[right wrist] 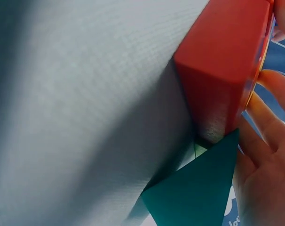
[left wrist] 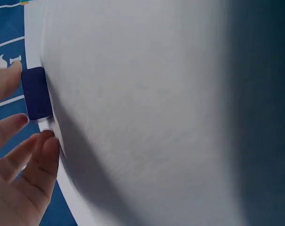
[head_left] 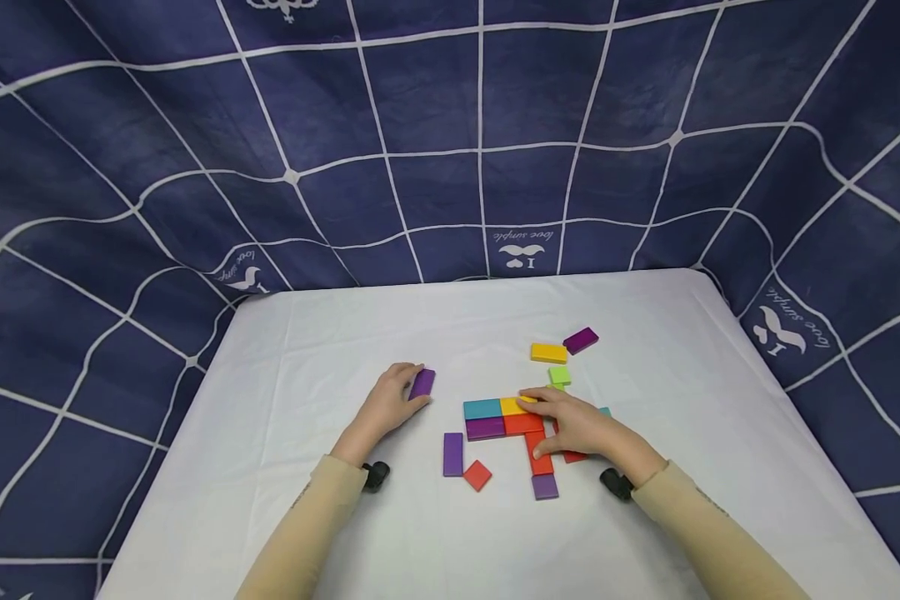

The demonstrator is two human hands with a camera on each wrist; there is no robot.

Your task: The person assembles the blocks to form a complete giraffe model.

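Note:
In the head view my left hand holds a purple block by its ends, thumb at the near end and fingers at the far end. The left wrist view shows that purple block between the thumb and fingertips. My right hand spreads over a group of blocks. Its fingertips rest at a yellow block, and its thumb lies by an upright red block. Beside the yellow one are a teal block, a purple block and a red block. The right hand partly hides other blocks.
Loose on the white table lie a purple block and a tilted red square. A small purple square touches the red upright. Farther back are a yellow block, a dark purple block and a green square.

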